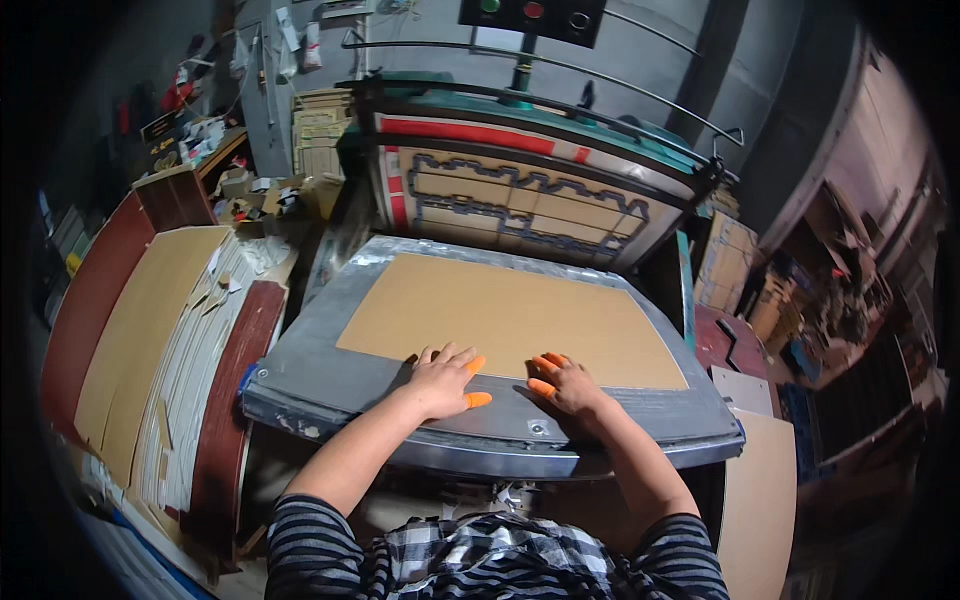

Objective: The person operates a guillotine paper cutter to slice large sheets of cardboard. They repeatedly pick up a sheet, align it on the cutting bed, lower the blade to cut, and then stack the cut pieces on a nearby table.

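Observation:
A flat tan cardboard sheet lies on the grey metal bed of a die-cutting press. My left hand rests at the sheet's near edge, fingers spread and pointing away, with orange finger covers on the thumb and a finger. To the right, my right hand lies at the same edge, its fingers stretched out and also partly covered in orange. Neither hand grips anything. Behind the sheet, a cutting die board with dark winding strips stands tilted up on the press frame.
At left, a stack of cardboard sheets stands beside dark red panels. A control box with buttons hangs over the press. Another tan board is at lower right, near a dark red surface holding a black-handled tool.

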Available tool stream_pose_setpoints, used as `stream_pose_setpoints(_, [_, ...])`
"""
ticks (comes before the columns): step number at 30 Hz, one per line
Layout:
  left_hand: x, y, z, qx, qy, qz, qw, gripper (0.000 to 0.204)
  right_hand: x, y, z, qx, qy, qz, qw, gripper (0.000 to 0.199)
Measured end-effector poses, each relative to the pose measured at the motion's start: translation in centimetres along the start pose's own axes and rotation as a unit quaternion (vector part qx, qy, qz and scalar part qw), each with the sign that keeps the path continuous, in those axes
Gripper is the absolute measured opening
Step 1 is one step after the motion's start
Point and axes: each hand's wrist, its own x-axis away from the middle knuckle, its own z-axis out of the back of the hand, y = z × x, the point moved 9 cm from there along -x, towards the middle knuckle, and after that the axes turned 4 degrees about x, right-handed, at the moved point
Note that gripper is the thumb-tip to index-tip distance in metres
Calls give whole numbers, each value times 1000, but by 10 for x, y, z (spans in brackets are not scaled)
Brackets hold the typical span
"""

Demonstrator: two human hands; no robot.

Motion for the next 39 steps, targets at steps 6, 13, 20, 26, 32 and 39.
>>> stream_pose_setpoints(6, [-8, 20, -28, -8, -31, 2, 999, 71, -14, 22, -1, 46, 10, 0, 999, 57])
stream_pose_setpoints(13, [-9, 20, -31, 2, -32, 8, 999, 74, -11, 19, 12, 66, -64, -8, 996, 59])
stream_pose_setpoints(20, [-10, 22, -38, -9, -10, -18, 1000, 76, -38, 22, 52, -25, 44, 39, 998, 58])
stream_pose_setpoints(26, [-16, 22, -32, 6, 13, -24, 1000, 74, -89, -53, 326, 117, 519, 167, 830, 78])
stream_pose_setpoints(32, [2, 17, -22, 53, 209, -88, 972, 64, -162, -75, 477, 231, 489, -108, 834, 73])
stream_pose_setpoints(39, [-2, 19, -31, 59, 20, -9, 998, 73, -183, -68, 509, 193, 432, -130, 871, 71])
